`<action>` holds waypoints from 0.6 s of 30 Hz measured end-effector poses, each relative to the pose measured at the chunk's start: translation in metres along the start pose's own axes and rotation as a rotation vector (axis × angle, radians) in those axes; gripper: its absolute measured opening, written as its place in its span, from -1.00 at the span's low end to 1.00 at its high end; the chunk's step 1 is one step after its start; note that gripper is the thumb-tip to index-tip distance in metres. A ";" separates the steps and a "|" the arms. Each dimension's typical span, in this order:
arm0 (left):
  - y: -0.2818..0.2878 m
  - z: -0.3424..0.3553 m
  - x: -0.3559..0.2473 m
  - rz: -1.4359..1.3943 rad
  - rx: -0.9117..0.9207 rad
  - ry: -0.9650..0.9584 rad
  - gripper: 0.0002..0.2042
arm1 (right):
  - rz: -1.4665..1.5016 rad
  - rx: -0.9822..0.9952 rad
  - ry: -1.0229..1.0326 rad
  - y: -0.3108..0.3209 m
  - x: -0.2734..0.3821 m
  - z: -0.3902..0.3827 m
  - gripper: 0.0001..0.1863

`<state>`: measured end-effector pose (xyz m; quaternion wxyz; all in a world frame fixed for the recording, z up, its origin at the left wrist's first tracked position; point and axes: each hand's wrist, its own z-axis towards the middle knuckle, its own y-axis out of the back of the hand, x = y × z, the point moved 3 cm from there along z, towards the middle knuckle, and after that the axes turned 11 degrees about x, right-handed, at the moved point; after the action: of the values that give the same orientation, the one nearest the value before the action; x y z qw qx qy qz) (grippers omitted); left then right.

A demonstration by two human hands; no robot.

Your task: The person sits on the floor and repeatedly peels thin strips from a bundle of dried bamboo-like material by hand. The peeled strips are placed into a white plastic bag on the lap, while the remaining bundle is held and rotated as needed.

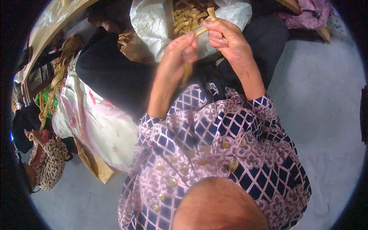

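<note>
Just beyond the left hand [179, 50], tan pieces [186, 18] lie in a sack [151, 25], seemingly done. That hand and the right hand [228, 37] grip a strip [200, 31], apparently unfinished.

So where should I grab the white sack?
The white sack is probably best pinched by its crumpled left flap, coming from the left: that flap spreads outward, beside the yellowish pieces, while the right hand covers part of the right side.
</note>
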<state>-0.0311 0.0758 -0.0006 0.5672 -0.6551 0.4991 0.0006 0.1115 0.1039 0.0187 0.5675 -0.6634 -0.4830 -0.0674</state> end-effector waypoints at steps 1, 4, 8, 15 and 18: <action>0.000 0.001 -0.001 -0.012 0.023 0.038 -0.73 | -0.111 -0.031 0.018 -0.001 0.005 0.003 -0.88; 0.000 0.004 -0.020 0.325 -0.040 -0.001 -0.67 | -0.381 -0.082 0.059 0.007 0.022 0.024 -0.83; -0.002 0.013 -0.029 0.481 0.206 0.029 -0.68 | -0.505 -0.026 0.090 0.008 0.014 0.043 -0.80; 0.017 0.021 -0.018 -0.418 -0.025 -0.058 -0.68 | -1.866 0.025 0.746 -0.044 0.014 -0.025 -0.59; 0.019 0.030 -0.010 -0.752 0.131 -0.047 -0.71 | -1.722 0.132 0.758 -0.054 -0.012 -0.024 -0.69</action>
<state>-0.0316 0.1073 -0.0198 0.5796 -0.7548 0.2096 -0.2244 0.0773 0.0718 0.0562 0.4784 0.0214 -0.5929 -0.6474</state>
